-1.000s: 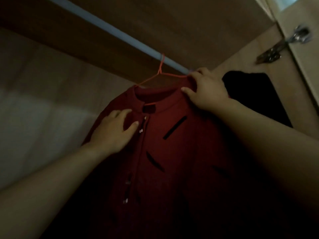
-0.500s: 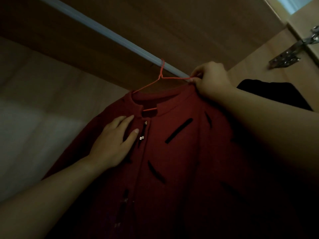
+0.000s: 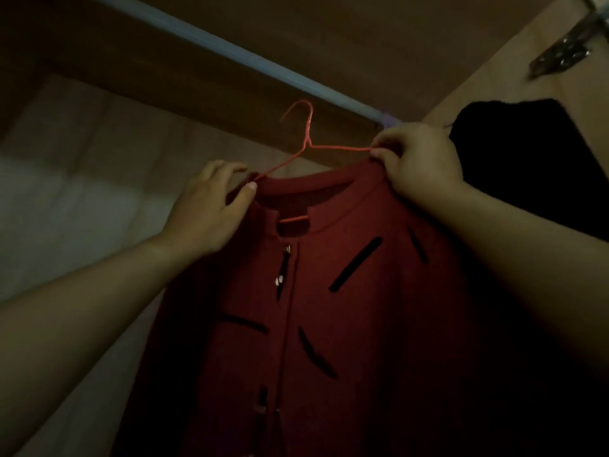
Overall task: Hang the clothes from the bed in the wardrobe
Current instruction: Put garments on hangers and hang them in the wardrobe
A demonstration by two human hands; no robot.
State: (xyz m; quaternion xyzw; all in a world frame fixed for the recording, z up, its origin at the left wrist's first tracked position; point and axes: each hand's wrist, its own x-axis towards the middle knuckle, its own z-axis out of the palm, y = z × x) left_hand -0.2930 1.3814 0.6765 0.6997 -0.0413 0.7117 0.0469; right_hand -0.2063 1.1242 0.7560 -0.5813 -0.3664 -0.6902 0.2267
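I can read nothing here. No lettering, label, brand or number shows on the dark red buttoned cloth garment (image 3: 346, 308), the thin red wire hanger (image 3: 336, 147) or the brown wooden wardrobe panels (image 3: 362, 44). The light is dim.

Your red garment (image 3: 329, 324) is matt, thickish cloth with small shiny fasteners (image 3: 280, 280). Its hanger (image 3: 308, 140) is thin wire with a smooth orange-red coating. The rail (image 3: 230, 49) looks smooth, possibly painted metal in this dim light. The wardrobe panel (image 3: 329, 28) is matt wood; the hinge (image 3: 560, 54), bright metal.
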